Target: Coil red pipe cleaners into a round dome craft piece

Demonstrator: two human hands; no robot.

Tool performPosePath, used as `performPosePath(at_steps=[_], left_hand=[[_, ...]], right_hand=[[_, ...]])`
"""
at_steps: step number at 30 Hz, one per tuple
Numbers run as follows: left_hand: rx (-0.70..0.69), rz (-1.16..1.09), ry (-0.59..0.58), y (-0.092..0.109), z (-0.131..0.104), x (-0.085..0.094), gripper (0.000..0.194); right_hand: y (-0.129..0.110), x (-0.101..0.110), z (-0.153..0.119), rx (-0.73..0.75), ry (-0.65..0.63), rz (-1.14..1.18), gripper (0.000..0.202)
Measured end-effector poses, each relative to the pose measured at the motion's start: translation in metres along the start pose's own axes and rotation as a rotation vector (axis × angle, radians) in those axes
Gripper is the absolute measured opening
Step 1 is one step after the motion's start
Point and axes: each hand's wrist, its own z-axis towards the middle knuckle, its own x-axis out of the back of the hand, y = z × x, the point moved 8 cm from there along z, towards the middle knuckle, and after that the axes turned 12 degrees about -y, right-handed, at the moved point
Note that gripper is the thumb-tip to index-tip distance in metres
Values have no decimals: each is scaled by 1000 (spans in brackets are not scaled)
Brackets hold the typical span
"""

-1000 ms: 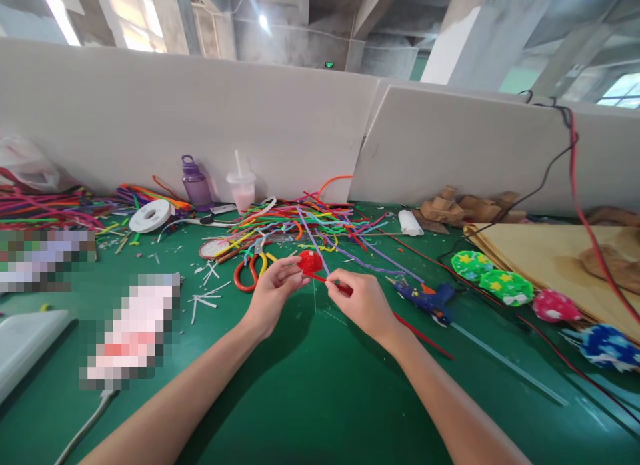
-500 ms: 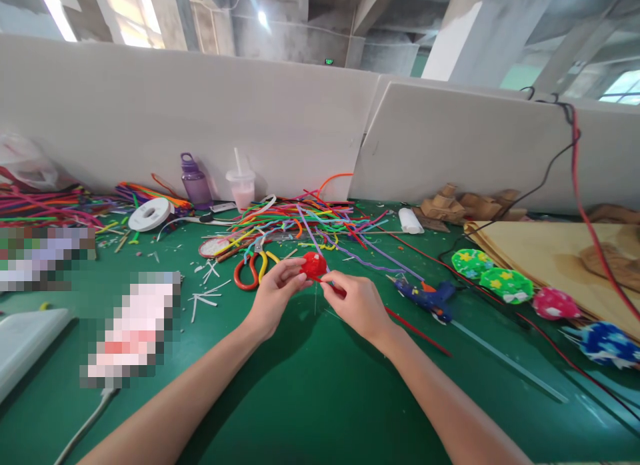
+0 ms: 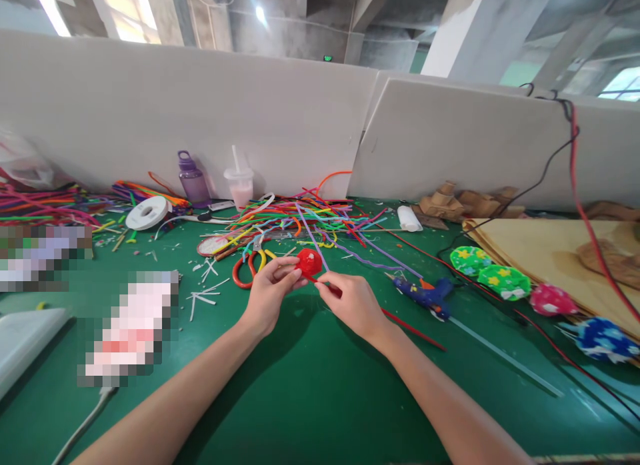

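Note:
Above the green table, my left hand is closed around the edge of a small round red fuzzy piece with a white spot on it. My right hand pinches the end of a red pipe cleaner that runs along the lower side of that piece. Behind my left hand lie pliers with red and yellow handles. A loose red pipe cleaner rests on the table beside my right forearm, and a blue glue gun with a long glue stick lies further right.
A heap of coloured pipe cleaners spreads along the back, near a purple bottle, a drink cup and a white ribbon spool. Finished-looking fuzzy pieces lie at right by cardboard. Cables cross the right side.
The red piece has turned a little in my left hand, its white spot now facing more toward me. My right hand has shifted slightly left, still pinching the red pipe cleaner.

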Motion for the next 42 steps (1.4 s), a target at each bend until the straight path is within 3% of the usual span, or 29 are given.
performPosePath(at_steps=[17,24,33,42], left_hand=[[13,8,9,2,0,1,37],[51,-13,9,2,0,4,36],[140,-52,-82,-3,1,-4,37],[48,117,-129,4,2,-7,39]], right_hand=[[1,2,0,8,-5,129,17],[25,33,-3,-34,246,384,15],[23,42,-2,9,267,401,14],[34,17,5,-117,23,739,20]])
